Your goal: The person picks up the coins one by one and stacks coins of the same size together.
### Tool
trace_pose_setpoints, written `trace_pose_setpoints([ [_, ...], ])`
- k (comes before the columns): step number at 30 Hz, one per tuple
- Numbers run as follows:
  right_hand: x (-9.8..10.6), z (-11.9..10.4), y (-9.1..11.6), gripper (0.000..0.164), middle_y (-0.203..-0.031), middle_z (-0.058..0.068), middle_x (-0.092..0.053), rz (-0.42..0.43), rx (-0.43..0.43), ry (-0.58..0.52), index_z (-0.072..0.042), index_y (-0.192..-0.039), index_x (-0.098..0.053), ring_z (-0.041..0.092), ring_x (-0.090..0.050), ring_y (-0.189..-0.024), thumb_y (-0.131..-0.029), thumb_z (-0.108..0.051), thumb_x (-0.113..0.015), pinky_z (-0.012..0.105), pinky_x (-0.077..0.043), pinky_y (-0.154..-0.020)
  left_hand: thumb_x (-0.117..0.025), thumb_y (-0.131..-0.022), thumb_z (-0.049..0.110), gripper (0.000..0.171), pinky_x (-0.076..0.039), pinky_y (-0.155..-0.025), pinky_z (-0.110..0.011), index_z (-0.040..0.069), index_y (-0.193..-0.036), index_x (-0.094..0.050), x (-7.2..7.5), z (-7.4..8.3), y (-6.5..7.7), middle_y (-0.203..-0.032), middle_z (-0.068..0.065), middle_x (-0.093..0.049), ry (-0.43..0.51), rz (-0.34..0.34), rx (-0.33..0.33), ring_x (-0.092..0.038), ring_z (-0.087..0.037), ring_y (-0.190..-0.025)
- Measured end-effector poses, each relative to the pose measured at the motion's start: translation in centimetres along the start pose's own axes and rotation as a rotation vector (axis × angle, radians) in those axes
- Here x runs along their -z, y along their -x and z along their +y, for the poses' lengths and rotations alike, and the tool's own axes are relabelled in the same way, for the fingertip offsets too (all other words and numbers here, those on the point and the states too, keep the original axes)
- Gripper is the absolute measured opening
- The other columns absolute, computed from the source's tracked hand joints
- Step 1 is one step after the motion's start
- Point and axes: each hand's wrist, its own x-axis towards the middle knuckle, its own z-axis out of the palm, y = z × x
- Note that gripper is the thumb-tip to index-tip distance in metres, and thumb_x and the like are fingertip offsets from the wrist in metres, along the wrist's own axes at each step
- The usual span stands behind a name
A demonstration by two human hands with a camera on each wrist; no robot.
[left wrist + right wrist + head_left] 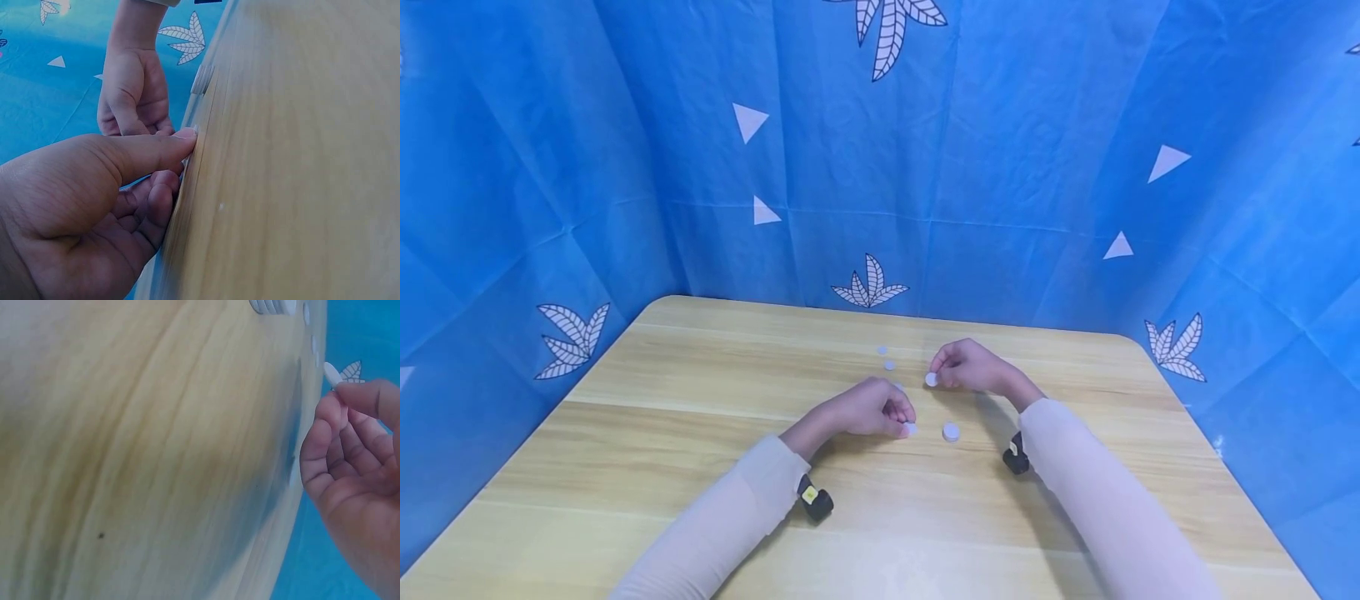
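My right hand [972, 365] pinches a small white disc [931, 379] between thumb and fingertips. In the right wrist view that disc [333, 375] sticks out past the thumb tip, tilted on its edge. Across from it, my left hand [868, 408] lies low over the table with thumb and fingers on another white disc [911, 428]. Only a sliver of this disc [195, 129] shows at the thumb tip in the left wrist view. Between the hands, nearer to me, stands a short stack of white discs [951, 432], its layers visible in the left wrist view.
Beyond the left hand, loose white discs lie in a row on the wooden table [700, 467], among them a near disc [890, 365] and a farther disc [882, 350]. A blue patterned curtain [865, 150] hangs behind the table and along both sides.
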Motion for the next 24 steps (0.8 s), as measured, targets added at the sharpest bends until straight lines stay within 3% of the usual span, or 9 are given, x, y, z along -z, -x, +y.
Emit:
trace_pose_setpoints([
  [13, -0.1, -0.9, 1.2, 0.019, -0.086, 0.009, -0.071, -0.058, 0.064, 0.018, 0.003, -0.104, -0.07, 0.013, -0.053, -0.069, -0.086, 0.006, -0.065, 0.024, -0.046, -0.062, -0.083, -0.087, 0.015, 0.012, -0.055, -0.078, -0.023, 0.014, -0.098, -0.077, 0.0, 0.0, -0.1, -0.084, 0.01, -0.069, -0.01, 0.016, 0.006, -0.063, -0.006, -0.081],
  [19, -0.5, -1.7, 1.9, 0.015, -0.088, 0.016, -0.072, -0.099, 0.088, 0.038, 0.004, -0.104, -0.071, 0.011, -0.049, -0.064, -0.09, 0.002, -0.067, 0.022, -0.042, -0.058, -0.083, -0.087, 0.014, 0.012, -0.055, -0.077, -0.022, 0.013, -0.096, -0.077, 0.1, 0.2, 0.0, -0.083, 0.009, -0.07, 0.001, 0.02, 0.024, -0.064, -0.007, -0.08],
  [24, -0.7, -1.9, 2.3, 0.013, -0.089, 0.013, -0.072, -0.116, 0.105, 0.068, 0.002, -0.103, -0.071, 0.012, -0.049, -0.066, -0.091, 0.0, -0.069, 0.022, -0.042, -0.059, -0.083, -0.086, 0.013, 0.013, -0.055, -0.078, -0.022, 0.013, -0.097, -0.077, 0.2, 0.4, 0.1, -0.084, 0.009, -0.069, 0.001, 0.017, 0.025, -0.064, -0.006, -0.081],
])
